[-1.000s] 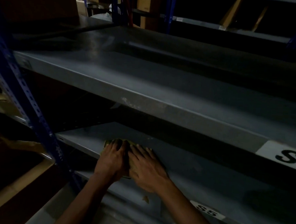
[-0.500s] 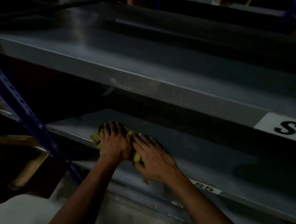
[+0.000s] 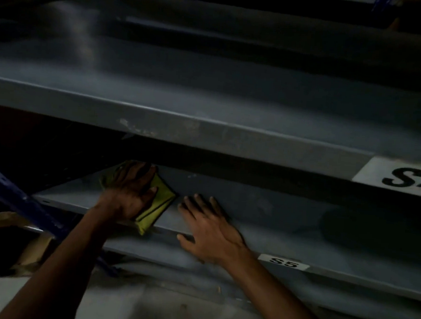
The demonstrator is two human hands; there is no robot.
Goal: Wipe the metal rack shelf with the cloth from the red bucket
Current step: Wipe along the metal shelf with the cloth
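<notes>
A yellow-green cloth (image 3: 160,202) lies flat on the grey metal shelf (image 3: 263,213) marked S5, near its left end. My left hand (image 3: 130,191) presses down on the cloth with fingers spread, reaching in under the shelf above. My right hand (image 3: 209,230) rests flat on the bare shelf just right of the cloth, fingers straight, thumb over the front edge. No red bucket is in sight.
The shelf above (image 3: 208,109), marked S4, overhangs closely and leaves a low gap. A blue perforated upright (image 3: 15,195) slants at the left. Cardboard (image 3: 1,219) sits lower left, pale floor (image 3: 156,310) below. The shelf's right part is in deep shadow.
My hands have parted: the left slid the cloth deeper and leftward under the upper shelf, the right came off the cloth onto bare shelf. The view has dropped and closed in.
</notes>
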